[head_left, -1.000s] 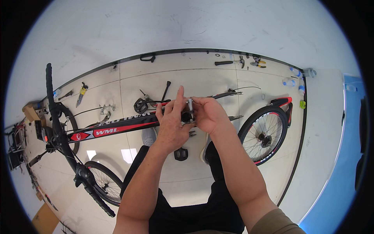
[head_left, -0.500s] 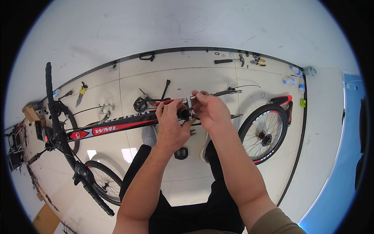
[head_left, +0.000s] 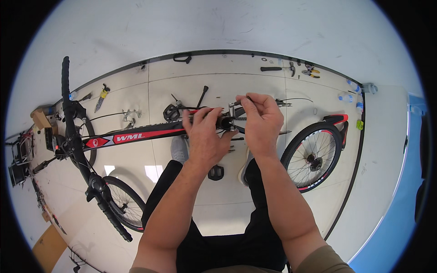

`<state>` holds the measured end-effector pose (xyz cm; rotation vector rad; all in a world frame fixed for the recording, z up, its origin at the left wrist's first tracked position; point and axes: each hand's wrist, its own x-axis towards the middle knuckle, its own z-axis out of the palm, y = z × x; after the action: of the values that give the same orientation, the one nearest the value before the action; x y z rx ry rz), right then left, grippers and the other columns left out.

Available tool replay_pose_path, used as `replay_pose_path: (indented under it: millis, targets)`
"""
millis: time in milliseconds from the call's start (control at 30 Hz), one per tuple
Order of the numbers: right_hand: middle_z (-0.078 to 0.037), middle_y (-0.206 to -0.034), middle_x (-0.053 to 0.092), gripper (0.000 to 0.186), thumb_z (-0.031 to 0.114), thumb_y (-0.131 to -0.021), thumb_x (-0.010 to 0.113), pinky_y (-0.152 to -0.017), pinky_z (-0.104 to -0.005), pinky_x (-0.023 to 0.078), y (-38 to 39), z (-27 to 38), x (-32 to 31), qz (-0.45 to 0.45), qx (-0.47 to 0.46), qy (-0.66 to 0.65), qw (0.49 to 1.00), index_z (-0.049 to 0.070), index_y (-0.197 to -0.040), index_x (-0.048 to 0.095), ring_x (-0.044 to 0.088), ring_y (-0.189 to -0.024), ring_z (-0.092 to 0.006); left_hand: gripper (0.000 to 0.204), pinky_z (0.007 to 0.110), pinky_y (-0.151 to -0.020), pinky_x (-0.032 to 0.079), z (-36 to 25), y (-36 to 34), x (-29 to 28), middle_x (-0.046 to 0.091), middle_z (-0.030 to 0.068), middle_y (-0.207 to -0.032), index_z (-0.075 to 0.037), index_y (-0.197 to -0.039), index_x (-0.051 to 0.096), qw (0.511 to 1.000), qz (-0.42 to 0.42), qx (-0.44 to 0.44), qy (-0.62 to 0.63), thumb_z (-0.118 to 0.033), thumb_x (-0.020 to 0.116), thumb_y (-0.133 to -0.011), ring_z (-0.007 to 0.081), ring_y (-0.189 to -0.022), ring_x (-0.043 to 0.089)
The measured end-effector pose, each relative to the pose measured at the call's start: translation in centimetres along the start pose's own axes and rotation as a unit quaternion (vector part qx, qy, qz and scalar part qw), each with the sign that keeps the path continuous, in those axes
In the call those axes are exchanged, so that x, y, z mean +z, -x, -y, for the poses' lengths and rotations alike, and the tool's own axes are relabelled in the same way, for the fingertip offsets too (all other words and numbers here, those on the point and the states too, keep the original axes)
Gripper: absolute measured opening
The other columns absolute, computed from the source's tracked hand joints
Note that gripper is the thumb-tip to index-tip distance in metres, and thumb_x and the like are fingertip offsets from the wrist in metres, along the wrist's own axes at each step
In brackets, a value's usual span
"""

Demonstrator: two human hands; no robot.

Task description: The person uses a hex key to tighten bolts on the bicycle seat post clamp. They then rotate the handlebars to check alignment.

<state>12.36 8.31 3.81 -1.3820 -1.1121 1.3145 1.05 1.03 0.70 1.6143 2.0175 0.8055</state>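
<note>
A black-and-red bicycle frame (head_left: 159, 132) stretches from the left to the middle, in front of me. At its seat-tube end sits a silver seat clamp (head_left: 231, 111) around a dark tube opening. My left hand (head_left: 205, 136) is closed around this end, fingers on the far side and thumb at the clamp's near end. Just right of it, my right hand (head_left: 261, 120) pinches a small dark lever-like piece (head_left: 242, 102) at the clamp's far end. Whether that piece is joined to the clamp is hard to make out.
The drop handlebar (head_left: 75, 123) stands at the left, with a front wheel (head_left: 123, 200) nearby. A loose wheel (head_left: 314, 157) lies at the right. Pedals (head_left: 216, 172), a hammer (head_left: 277, 69), pliers (head_left: 311, 71) and water bottles (head_left: 345, 98) are on the tiled floor.
My right hand has shifted slightly up and right, its fingers now pinching a dark piece at the clamp's far end. My left hand stays at the clamp. The whole view has shifted slightly.
</note>
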Motion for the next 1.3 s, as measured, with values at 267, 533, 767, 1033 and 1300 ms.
replay_pose_path:
  millis: [267,533,767,1033,1300]
  targets:
    - [-0.014,-0.094,0.074,0.011,0.0,-0.096,0.063,-0.076,-0.0252,0.055,-1.0,1.1,0.8,0.009,0.043,0.015,0.999,-0.006,-0.105,0.062,0.071,-0.086,-0.0148,0.058,0.064,-0.117,0.013,0.5,-0.2,-1.1,0.071,0.0067,-0.108,-0.005,-0.114,0.066,0.999,0.023,0.034,-0.022,-0.035,0.089,-0.07,0.0288,-0.125,0.053]
    - [-0.011,-0.092,0.074,0.01,0.0,-0.096,0.062,-0.072,-0.0231,0.054,-1.1,1.0,1.1,0.012,0.067,0.018,0.998,-0.004,-0.105,0.062,0.068,-0.08,-0.0112,0.053,0.064,-0.116,0.015,1.1,0.1,-1.0,0.072,0.0087,-0.106,-0.002,-0.118,0.062,0.997,0.027,0.067,-0.015,-0.029,0.084,-0.077,0.0287,-0.123,0.055]
    - [-0.012,-0.093,0.074,0.011,0.001,-0.096,0.061,-0.068,-0.0231,0.055,-1.3,1.2,1.0,0.016,0.081,0.026,0.996,-0.005,-0.105,0.062,0.068,-0.079,-0.0117,0.054,0.063,-0.115,0.017,1.1,0.4,-1.1,0.071,0.0076,-0.109,-0.005,-0.123,0.061,0.998,0.023,0.06,-0.019,-0.026,0.083,-0.078,0.0286,-0.121,0.055]
    - [-0.009,-0.086,0.072,0.01,0.004,-0.095,0.066,-0.071,-0.0245,0.054,-1.6,0.8,0.2,-0.006,0.044,0.025,0.999,-0.003,-0.101,0.069,0.067,-0.075,-0.0129,0.056,0.064,-0.115,0.016,0.5,0.8,-0.4,0.073,0.0064,-0.103,-0.006,-0.126,0.061,0.997,-0.024,0.047,-0.049,-0.028,0.082,-0.079,0.0278,-0.118,0.057]
    - [-0.003,-0.079,0.068,0.009,0.005,-0.092,0.07,-0.066,-0.0241,0.05,-1.5,1.3,-0.5,0.035,0.07,-0.019,0.997,-0.002,-0.097,0.072,0.062,-0.07,-0.0097,0.055,0.065,-0.115,0.017,0.4,0.7,-0.5,0.073,0.0055,-0.098,-0.006,-0.126,0.062,0.998,-0.013,0.043,-0.052,-0.028,0.082,-0.079,0.0275,-0.117,0.058]
